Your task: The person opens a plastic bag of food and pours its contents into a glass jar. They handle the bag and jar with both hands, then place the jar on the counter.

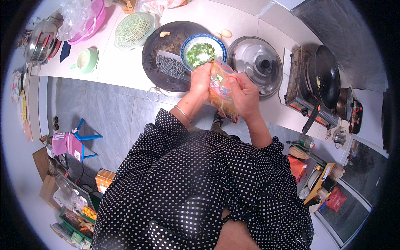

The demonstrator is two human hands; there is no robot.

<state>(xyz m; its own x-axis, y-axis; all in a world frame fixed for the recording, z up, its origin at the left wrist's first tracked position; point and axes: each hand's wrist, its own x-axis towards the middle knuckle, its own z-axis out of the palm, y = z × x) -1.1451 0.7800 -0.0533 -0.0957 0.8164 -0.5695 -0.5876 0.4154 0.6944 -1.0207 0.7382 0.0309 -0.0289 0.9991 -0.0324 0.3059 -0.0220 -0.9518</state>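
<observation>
Between my hands is a printed plastic zip bag (221,93) with a red seal strip along its top. My left hand (201,79) grips its left upper edge, and my right hand (245,93) pinches the right upper side. Just beyond the bag, a blue-rimmed bowl (187,51) holds chopped greens (201,53) with white powder on them. This bowl rests on the right part of a round dark chopping board (153,40). A cleaver (171,64) lies on the board left of the bowl, its handle partly hidden behind my left hand. A small piece of ginger (164,34) lies near the far edge.
Right of the board sits a glass pot lid (250,65); two eggs (226,33) lie behind it. Farther right, a black wok (326,76) stands on a gas stove (297,84). Leftward are a green colander (134,31), a green cup (89,61) and a pink basin (99,18).
</observation>
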